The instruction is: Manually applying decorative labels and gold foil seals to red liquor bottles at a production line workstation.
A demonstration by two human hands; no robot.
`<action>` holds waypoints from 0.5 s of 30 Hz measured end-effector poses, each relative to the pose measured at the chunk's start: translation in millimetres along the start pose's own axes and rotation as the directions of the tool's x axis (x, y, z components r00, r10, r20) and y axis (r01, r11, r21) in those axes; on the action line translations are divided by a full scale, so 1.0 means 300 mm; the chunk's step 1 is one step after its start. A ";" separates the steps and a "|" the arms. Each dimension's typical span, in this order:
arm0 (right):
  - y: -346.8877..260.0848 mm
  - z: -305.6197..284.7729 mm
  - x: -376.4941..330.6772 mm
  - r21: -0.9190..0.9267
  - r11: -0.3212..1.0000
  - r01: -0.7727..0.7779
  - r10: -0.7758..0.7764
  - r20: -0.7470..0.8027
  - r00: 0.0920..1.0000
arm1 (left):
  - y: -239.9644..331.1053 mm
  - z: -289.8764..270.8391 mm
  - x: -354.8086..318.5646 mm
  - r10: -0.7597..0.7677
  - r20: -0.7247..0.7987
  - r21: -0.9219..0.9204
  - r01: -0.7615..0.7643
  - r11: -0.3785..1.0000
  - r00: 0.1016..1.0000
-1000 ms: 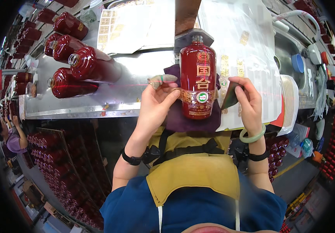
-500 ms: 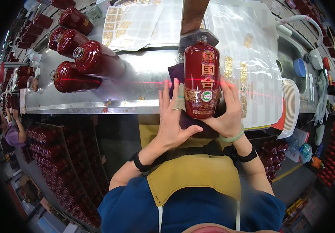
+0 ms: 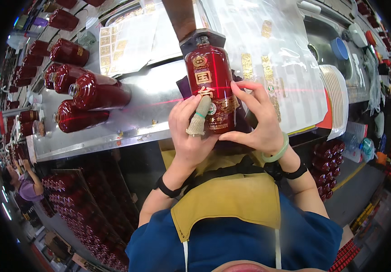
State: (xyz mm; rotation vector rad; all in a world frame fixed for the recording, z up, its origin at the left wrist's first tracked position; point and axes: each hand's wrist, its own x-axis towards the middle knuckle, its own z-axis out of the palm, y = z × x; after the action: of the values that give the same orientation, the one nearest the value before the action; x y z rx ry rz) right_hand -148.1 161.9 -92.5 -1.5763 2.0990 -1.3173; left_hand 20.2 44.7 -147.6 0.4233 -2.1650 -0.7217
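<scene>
The red bottle (image 3: 222, 77) lies on dark cloth (image 3: 183, 87). The right hand (image 3: 263, 120) holds its side and bottom; the left hand (image 3: 184, 129) rests a wrapped finger (image 3: 198, 119) on its front, its grip hard to tell. The gold band (image 3: 226, 105) seems on, its left end hidden. More gold labels (image 3: 247, 66) are left on the sheet (image 3: 290, 45).

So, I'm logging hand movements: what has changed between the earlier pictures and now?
The left hand has moved from beside the red bottle onto its front, laying its cloth-wrapped finger there. The right hand has come in to cup the bottle's right side; the dark flat piece it held isn't clearly visible now. The bottle seems rolled slightly left. The bottles at left stayed put.
</scene>
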 end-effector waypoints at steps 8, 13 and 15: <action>0.029 0.016 -0.001 0.357 0.868 -0.345 0.390 -0.063 0.919 | -0.009 -0.011 -0.011 -0.041 0.000 -0.013 0.041 0.999 0.999; 0.061 0.058 -0.021 0.562 0.665 -0.491 0.499 0.155 0.853 | -0.018 -0.009 -0.026 0.005 0.052 0.040 -0.007 0.999 0.999; 0.073 0.060 -0.022 0.563 0.664 -0.492 0.496 0.160 0.853 | -0.018 -0.010 -0.023 0.018 0.062 0.030 -0.020 0.999 0.998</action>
State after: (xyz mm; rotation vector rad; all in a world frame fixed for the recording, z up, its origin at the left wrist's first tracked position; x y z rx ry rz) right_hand -148.8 158.8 -121.3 -0.6691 1.6788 -1.5355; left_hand 27.3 42.9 -153.4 0.4004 -2.2378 -0.7002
